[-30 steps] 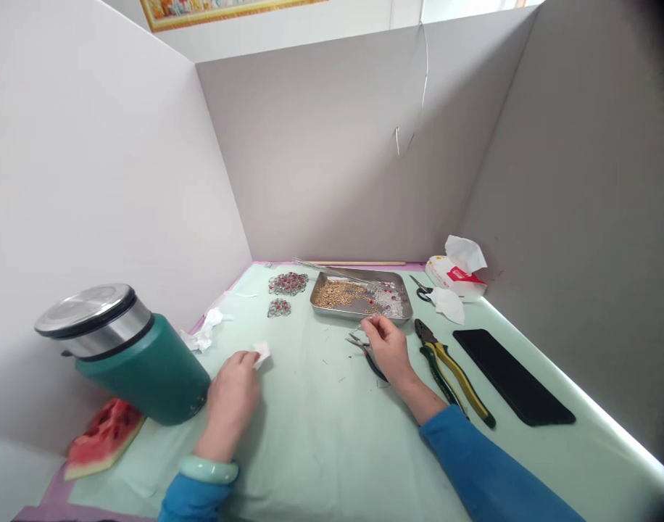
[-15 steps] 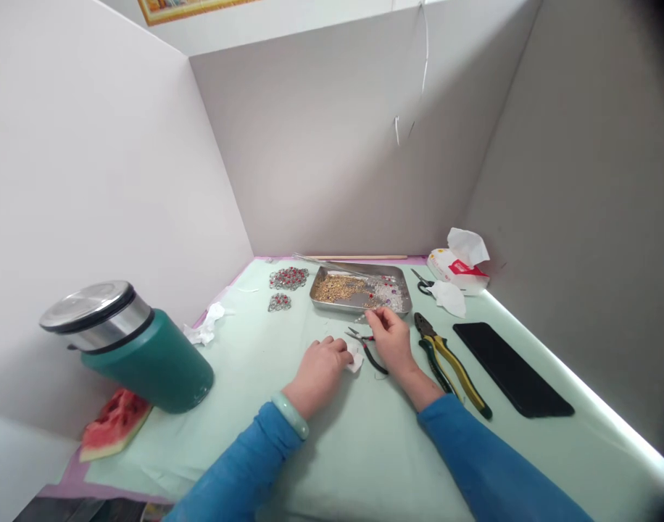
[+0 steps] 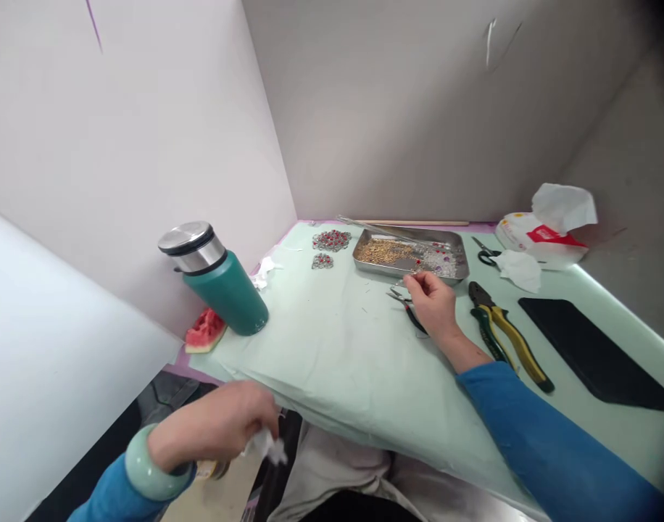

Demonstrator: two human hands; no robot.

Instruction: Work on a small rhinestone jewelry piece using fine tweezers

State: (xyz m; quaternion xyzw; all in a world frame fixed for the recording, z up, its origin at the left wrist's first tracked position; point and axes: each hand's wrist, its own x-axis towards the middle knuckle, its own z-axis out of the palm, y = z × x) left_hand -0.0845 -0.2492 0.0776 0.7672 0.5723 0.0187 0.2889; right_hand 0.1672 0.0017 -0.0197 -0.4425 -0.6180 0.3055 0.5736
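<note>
My left hand (image 3: 217, 424) is off the table's front edge, low at the left, pinching a small crumpled white tissue (image 3: 267, 444). A pale green bangle sits on that wrist. My right hand (image 3: 433, 304) rests on the light green table cover (image 3: 332, 341), fingers curled around something tiny that I cannot make out, just in front of the metal tray (image 3: 411, 255) of gold and clear beads. Small red-handled pliers (image 3: 405, 306) lie under and beside that hand.
A teal flask (image 3: 217, 275) with a steel lid stands at the left, a watermelon slice (image 3: 204, 332) beside it. Yellow-green pliers (image 3: 506, 335), a black phone (image 3: 593, 355), scissors (image 3: 487, 252), a tissue pack (image 3: 544, 228) and beaded pieces (image 3: 330, 241) lie around. White partition walls enclose the table.
My left hand swept the tissue across the table to the pliers, then pulled back off the front edge and down to the left. The view turned left and down. The right hand stayed put.
</note>
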